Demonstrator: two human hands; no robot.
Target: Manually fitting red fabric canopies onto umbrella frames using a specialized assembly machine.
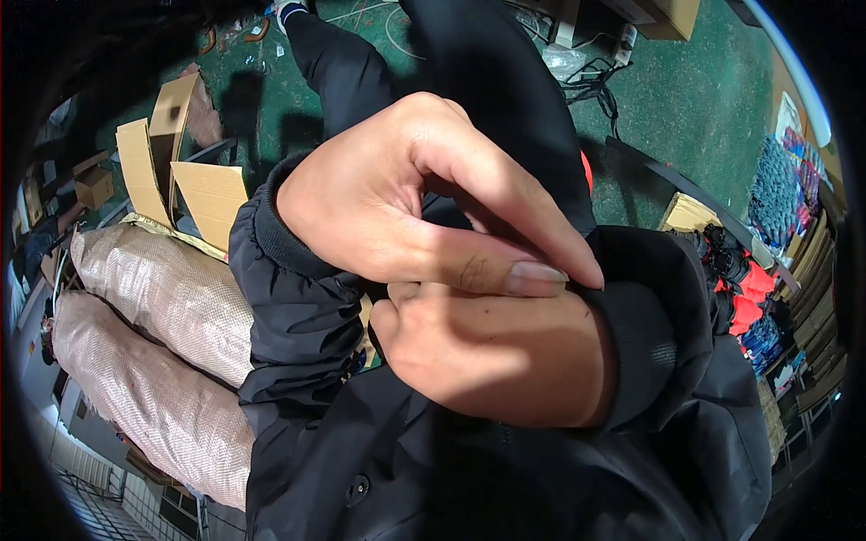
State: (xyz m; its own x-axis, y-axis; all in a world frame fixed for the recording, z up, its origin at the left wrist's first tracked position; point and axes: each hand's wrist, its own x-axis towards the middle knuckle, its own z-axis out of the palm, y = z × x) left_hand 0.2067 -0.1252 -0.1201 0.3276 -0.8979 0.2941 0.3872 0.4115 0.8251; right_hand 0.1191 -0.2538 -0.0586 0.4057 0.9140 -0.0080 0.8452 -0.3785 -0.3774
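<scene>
Head view: your bare left hand (388, 203) crosses above your bare right hand (460, 352). Nearest item to the left fingertips: the black ribbed-knit cuff (642, 347) of your smooth black fabric right sleeve (693, 307), a band around the right wrist. It lies to the right of the left thumb; the left index tip is at its upper edge, touching or just beside, cannot tell. The band runs crosswise to the right forearm, which points leftward.

Left grip: thumb and index bent toward each other, tips near; pinching fabric, skin or nothing, cannot tell. Right grip: fingers curled in, contents if any not visible.

Hidden: most other left fingers, right palm, cuff's underside. Shadow dims part of the right hand; the lens bends two pale woven sacks (180, 288) at left.
</scene>
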